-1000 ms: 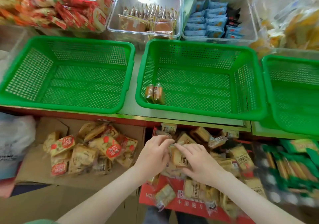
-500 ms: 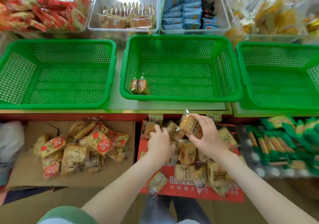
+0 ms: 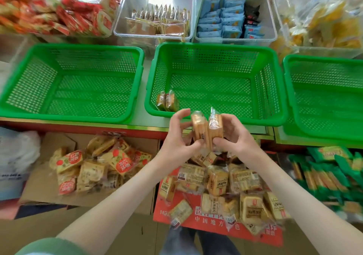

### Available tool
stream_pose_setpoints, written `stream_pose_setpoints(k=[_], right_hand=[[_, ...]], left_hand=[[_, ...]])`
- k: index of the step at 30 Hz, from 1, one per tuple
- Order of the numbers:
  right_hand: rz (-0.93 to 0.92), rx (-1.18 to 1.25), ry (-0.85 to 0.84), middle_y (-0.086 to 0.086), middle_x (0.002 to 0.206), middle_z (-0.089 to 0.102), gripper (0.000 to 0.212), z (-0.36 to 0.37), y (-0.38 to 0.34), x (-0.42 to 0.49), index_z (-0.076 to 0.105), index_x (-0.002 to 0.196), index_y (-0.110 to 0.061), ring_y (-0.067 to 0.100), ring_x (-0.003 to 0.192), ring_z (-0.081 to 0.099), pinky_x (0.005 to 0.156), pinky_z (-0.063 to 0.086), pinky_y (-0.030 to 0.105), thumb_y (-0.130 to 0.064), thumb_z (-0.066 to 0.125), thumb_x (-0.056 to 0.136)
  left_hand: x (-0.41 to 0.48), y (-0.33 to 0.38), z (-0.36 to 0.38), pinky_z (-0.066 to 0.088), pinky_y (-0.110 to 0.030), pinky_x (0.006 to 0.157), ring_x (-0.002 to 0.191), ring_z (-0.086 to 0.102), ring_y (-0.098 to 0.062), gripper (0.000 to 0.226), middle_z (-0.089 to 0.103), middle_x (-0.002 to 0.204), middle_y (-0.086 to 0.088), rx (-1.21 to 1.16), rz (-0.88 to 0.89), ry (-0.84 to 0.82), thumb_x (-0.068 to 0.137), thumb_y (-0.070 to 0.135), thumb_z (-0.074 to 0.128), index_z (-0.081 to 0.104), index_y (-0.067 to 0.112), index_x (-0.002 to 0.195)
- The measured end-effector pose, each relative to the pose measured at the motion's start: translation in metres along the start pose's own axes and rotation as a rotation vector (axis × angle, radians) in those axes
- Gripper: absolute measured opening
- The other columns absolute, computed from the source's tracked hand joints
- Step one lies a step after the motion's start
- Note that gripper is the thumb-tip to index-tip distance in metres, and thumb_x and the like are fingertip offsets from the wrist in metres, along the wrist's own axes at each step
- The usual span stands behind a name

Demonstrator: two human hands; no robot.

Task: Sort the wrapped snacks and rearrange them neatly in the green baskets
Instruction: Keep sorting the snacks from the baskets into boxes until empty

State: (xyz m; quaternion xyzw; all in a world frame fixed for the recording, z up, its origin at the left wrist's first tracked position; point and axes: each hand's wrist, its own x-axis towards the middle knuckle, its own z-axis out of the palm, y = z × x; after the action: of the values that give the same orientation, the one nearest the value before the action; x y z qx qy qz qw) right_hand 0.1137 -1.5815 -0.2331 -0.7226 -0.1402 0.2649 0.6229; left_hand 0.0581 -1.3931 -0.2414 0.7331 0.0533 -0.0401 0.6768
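Shop shelf (image 3: pixel 149 123) carries three green baskets in a row: left basket (image 3: pixel 78 47), middle basket (image 3: pixel 216 46), right basket (image 3: pixel 324 58). Head view: left hand (image 3: pixel 177 136) grips a tan snack pack (image 3: pixel 198 130) and right hand (image 3: pixel 233 134) grips a second pack (image 3: pixel 215 128). Both are upright, pressed side by side, at the middle basket's front rim. Two stored packs (image 3: pixel 167 101) stand in that basket's front-left corner. Below the shelf sit a red box (image 3: pixel 216 225) heaped with similar packs and, to its left, a cardboard box (image 3: pixel 49 186) of red-label snacks (image 3: pixel 94 164).
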Motion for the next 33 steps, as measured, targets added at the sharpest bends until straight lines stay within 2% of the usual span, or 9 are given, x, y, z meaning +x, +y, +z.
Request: stream_pose_setpoints(k=[4,7,10,13,17,21,23,28,33], right_hand=[[-0.033,-0.003,-0.059,-0.003,0.109,0.065,0.056,-0.008,-0.019,0.042,0.046,0.119,-0.026,0.017,0.102,0.064,0.092,0.05,0.038,-0.02,0.079,0.074],[-0.07,-0.094,-0.033,-0.004,0.101,0.06,0.063,-0.014,-0.029,0.077,0.042,0.118,-0.028,0.007,0.084,0.061,0.076,0.054,0.028,-0.015,0.08,0.071],[-0.094,-0.204,0.024,-0.006,0.096,0.059,0.066,-0.02,-0.025,0.118,0.043,0.12,-0.023,0.002,0.075,0.055,0.067,0.049,0.019,-0.013,0.084,0.07],[-0.109,-0.33,0.008,-0.001,0.095,0.059,0.064,-0.023,-0.005,0.154,0.044,0.119,-0.015,0.006,0.073,0.052,0.068,0.045,0.022,-0.009,0.084,0.07],[-0.136,-0.473,-0.106,0.013,0.095,0.059,0.057,-0.017,0.027,0.188,0.044,0.115,-0.015,0.015,0.074,0.052,0.069,0.045,0.032,-0.006,0.081,0.072],[-0.151,-0.603,-0.205,0.01,0.092,0.056,0.057,0.0,0.05,0.215,0.048,0.118,-0.009,0.02,0.076,0.051,0.068,0.043,0.035,-0.001,0.077,0.07],[-0.122,-0.63,-0.284,0.009,0.093,0.055,0.061,0.012,0.06,0.225,0.044,0.116,-0.018,0.021,0.076,0.052,0.066,0.045,0.036,-0.006,0.078,0.068],[0.135,-0.595,-0.424,0.003,0.117,0.045,0.083,0.016,0.062,0.226,0.021,0.133,-0.026,0.013,0.093,0.053,0.079,0.049,0.029,-0.011,0.076,0.073],[0.219,-0.86,-0.517,0.006,0.145,0.027,0.104,0.012,0.06,0.22,0.001,0.148,-0.034,0.023,0.132,0.031,0.113,0.03,0.038,-0.011,0.071,0.075]], left_hand=[[0.046,0.014,-0.02,0.047,-0.036,0.101,0.116,0.055,-0.018,0.071,0.049,0.123,-0.009,-0.119,0.046,-0.06,0.075,-0.012,0.069,0.035,0.02,0.128],[0.084,0.017,-0.027,0.047,-0.034,0.1,0.116,0.055,-0.019,0.076,0.05,0.124,-0.009,-0.028,0.069,-0.091,0.071,-0.01,0.074,0.039,0.023,0.131],[0.119,0.019,-0.038,0.043,-0.029,0.104,0.125,0.049,-0.019,0.077,0.05,0.136,-0.008,0.245,0.07,-0.111,0.077,-0.003,0.075,0.036,0.014,0.142],[0.145,0.015,-0.057,0.028,-0.03,0.111,0.135,0.039,-0.019,0.087,0.043,0.147,-0.005,0.748,0.063,-0.179,0.085,0.017,0.072,0.017,0.018,0.153],[0.151,-0.009,-0.092,0.001,-0.055,0.118,0.147,0.013,-0.02,0.077,0.024,0.157,-0.003,1.32,-0.049,-0.083,0.094,0.044,0.054,0.013,0.017,0.153],[0.135,-0.042,-0.109,-0.009,-0.061,0.114,0.149,-0.003,-0.022,0.063,0.023,0.158,0.0,1.363,-0.139,-0.028,0.099,0.05,0.037,0.025,0.017,0.151],[0.133,-0.051,-0.107,-0.014,-0.061,0.112,0.147,-0.014,-0.023,0.062,0.024,0.157,0.004,1.369,-0.168,-0.063,0.098,0.053,0.032,0.026,0.02,0.151],[0.136,-0.057,-0.102,-0.014,-0.059,0.113,0.146,-0.017,-0.023,0.061,0.029,0.155,0.005,1.382,-0.151,-0.024,0.097,0.054,0.032,0.028,0.024,0.15],[0.136,-0.058,-0.103,-0.012,-0.056,0.114,0.147,-0.016,-0.023,0.061,0.03,0.154,0.005,1.376,-0.126,-0.007,0.097,0.053,0.031,0.028,0.023,0.15]])
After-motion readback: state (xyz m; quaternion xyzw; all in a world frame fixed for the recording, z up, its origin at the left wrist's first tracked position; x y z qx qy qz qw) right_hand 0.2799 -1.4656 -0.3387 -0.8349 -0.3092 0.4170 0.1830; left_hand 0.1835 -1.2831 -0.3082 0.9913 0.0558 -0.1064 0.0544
